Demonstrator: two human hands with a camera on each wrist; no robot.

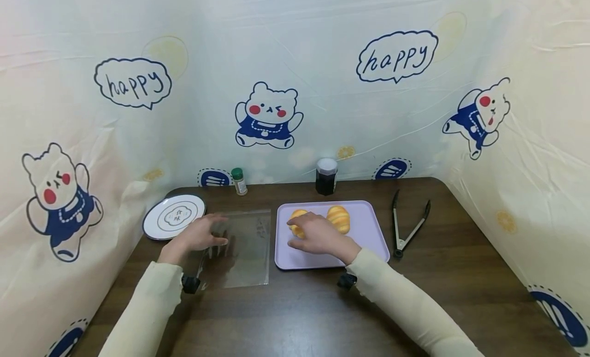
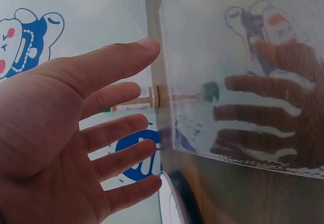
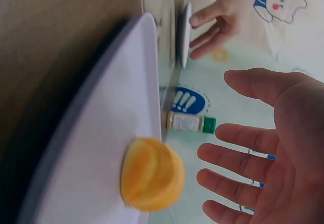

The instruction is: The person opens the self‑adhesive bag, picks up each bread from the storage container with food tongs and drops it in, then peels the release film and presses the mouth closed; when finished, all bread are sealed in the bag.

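My left hand (image 1: 201, 235) hovers over the left part of a clear plastic sheet (image 1: 249, 249), fingers spread and holding nothing. In the left wrist view the sheet (image 2: 243, 133) mirrors the fingers. My right hand (image 1: 322, 235) is above a lilac tray (image 1: 364, 247), its fingers apart and nothing between them. Two yellow bread rolls lie on that tray: the right roll (image 1: 338, 218) shows almost whole, while the left roll (image 1: 297, 224) is partly hidden by my right hand. In the right wrist view one roll (image 3: 152, 174) sits beyond the open fingers.
A round white plate (image 1: 161, 221) with a dark rim stands at the left edge. Along the back are a small green-capped bottle (image 1: 239, 183) and a dark jar (image 1: 326, 177) with a pale lid. Black-tipped tongs (image 1: 405, 239) lie right of the tray.
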